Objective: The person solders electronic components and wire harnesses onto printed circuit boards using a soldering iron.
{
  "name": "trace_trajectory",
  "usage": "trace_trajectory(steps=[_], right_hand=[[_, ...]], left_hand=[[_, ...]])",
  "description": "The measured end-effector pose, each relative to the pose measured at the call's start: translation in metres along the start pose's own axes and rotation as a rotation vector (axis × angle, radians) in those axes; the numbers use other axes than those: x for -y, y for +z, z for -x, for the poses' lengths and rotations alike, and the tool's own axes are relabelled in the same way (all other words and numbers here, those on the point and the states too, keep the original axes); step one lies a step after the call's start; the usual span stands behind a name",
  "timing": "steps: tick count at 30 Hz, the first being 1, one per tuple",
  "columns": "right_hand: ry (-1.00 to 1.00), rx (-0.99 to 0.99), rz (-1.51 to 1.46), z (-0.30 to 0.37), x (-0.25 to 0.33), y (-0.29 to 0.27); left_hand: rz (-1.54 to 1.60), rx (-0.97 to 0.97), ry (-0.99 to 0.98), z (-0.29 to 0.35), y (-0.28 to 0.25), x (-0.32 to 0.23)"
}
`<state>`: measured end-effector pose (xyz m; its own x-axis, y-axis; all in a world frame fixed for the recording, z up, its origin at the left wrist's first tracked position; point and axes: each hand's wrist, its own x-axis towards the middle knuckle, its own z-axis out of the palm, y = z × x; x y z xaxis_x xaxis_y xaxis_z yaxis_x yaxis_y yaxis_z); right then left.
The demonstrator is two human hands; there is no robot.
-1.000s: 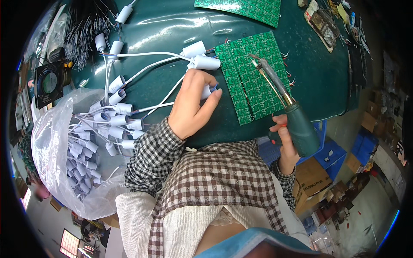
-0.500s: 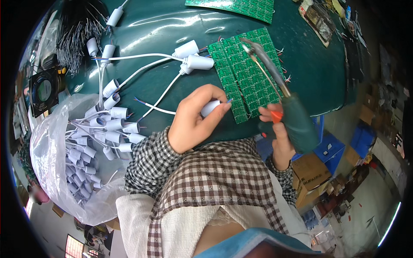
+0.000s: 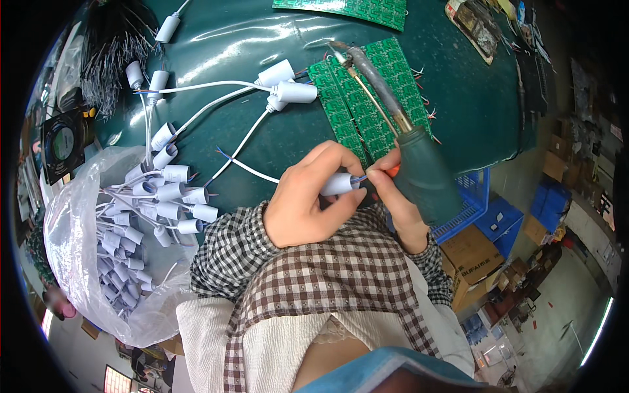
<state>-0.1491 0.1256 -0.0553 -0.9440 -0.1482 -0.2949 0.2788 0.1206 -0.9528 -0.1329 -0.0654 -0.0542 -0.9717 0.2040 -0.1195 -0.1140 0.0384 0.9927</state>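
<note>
My left hand (image 3: pixel 298 203) is closed round a white lamp holder (image 3: pixel 337 185), whose white cable runs off to the left and ends in bare-tipped coloured wires. At the holder's right end, a thin blue wire (image 3: pixel 362 178) meets the thumb and fingertip of my right hand (image 3: pixel 403 206). That same hand also grips a green-handled soldering gun (image 3: pixel 429 177) with a red trigger; the handle hides part of the fingers. The gun's metal barrel and thin feed tube point up and left, above a panel of green circuit boards (image 3: pixel 337 108) on the table.
Several loose white lamp holders (image 3: pixel 296 92) with cables lie to the left. A clear plastic bag (image 3: pixel 65 262) full of them sits nearer me. Black wires (image 3: pixel 108 78), a small fan (image 3: pixel 61 144) and another green panel (image 3: pixel 367 12) lie around. Blue crates (image 3: pixel 498 219) and cartons (image 3: pixel 470 257) stand at right.
My right hand, with the soldering gun, has come left to my left hand, and its fingertips now meet the wire. My left hand has shifted slightly right and nearer me.
</note>
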Motion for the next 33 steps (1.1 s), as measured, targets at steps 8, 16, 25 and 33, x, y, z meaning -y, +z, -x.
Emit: trace_trajectory(steps=[8,16,25,33], right_hand=[[-0.151,-0.025,0.384,0.003,-0.01,0.009],[0.075,-0.084,0.098,0.002,0.02,-0.002],[-0.071,-0.071,0.009,0.009,0.006,-0.016],[-0.148,-0.074,-0.049,0.012,-0.005,-0.027]], left_hand=[[-0.19,-0.097,-0.044,0.005,0.0,-0.002],[-0.906,-0.52,0.191,-0.018,-0.012,0.035],[-0.958,-0.399,0.291,-0.044,-0.038,0.037],[-0.933,-0.314,0.234,-0.045,-0.039,0.038]])
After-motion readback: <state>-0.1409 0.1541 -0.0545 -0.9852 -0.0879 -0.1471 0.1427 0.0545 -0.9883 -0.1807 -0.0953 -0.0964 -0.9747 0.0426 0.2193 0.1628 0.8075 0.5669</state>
